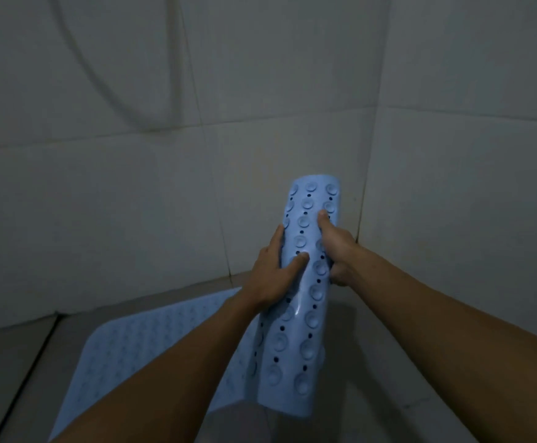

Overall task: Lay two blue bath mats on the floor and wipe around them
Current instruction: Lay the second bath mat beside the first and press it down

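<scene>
One blue mat [152, 353] is already flat on the floor [14, 362] in the corner. The second mat [305, 282] is rolled up in mid-air, suction cups facing out, left hand [273, 273] and right hand [337, 251] both wrapped around its upper half with fingers curled on it. Looks like light, floppy rubber (probably slick if wet), so I'd take an end edge and let it unroll.
</scene>
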